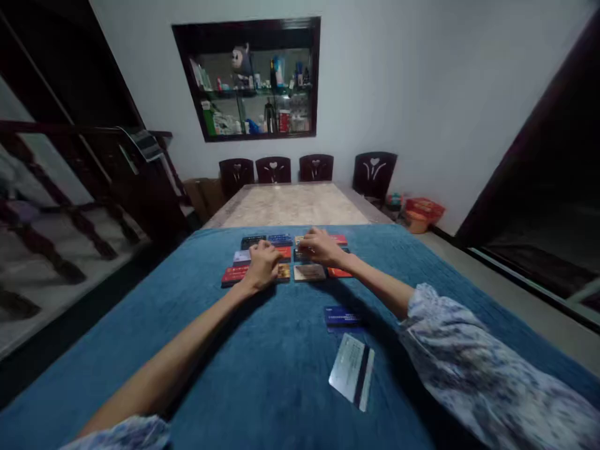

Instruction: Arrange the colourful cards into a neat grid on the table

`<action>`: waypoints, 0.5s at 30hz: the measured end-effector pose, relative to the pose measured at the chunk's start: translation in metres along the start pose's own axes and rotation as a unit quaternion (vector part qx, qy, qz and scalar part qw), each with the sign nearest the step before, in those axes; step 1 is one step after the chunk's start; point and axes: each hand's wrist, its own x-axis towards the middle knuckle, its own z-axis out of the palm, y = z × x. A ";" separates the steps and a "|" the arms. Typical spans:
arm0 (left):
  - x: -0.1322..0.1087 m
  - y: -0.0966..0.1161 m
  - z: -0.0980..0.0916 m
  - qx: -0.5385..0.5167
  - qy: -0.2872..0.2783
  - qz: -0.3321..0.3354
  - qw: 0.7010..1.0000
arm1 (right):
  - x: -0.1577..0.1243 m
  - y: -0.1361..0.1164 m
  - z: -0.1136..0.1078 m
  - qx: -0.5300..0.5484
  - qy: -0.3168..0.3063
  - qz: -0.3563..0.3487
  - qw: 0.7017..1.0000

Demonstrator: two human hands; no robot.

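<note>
Several plastic cards lie in rows on a blue cloth (197, 350) over the table. My left hand (262, 265) rests curled on the grid, its fingers closed over cards beside a red card (233, 275). My right hand (321, 245) reaches over the far row, fingers bent down onto a card there; whether they hold it stays hidden. A tan card (309, 272) lies just below that hand. Nearer to me, apart from the grid, lie a dark blue card (342, 317) and a silver card with a black stripe (351, 370).
Beyond the cloth the bare marble tabletop (290, 205) runs to several dark chairs (316, 167) at the wall. A wall niche (250, 81) holds bottles and a toy. Stair railings (70, 187) stand at the left, red bags (422, 212) on the floor at the right.
</note>
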 end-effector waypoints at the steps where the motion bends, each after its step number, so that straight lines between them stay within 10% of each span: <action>1: -0.004 0.004 -0.001 -0.011 0.001 0.003 1.000 | -0.006 -0.003 -0.002 -0.001 -0.003 0.001 1.000; 15: -0.048 0.071 -0.011 -0.075 0.045 0.054 0.995 | -0.091 -0.028 -0.008 0.015 0.049 -0.049 0.997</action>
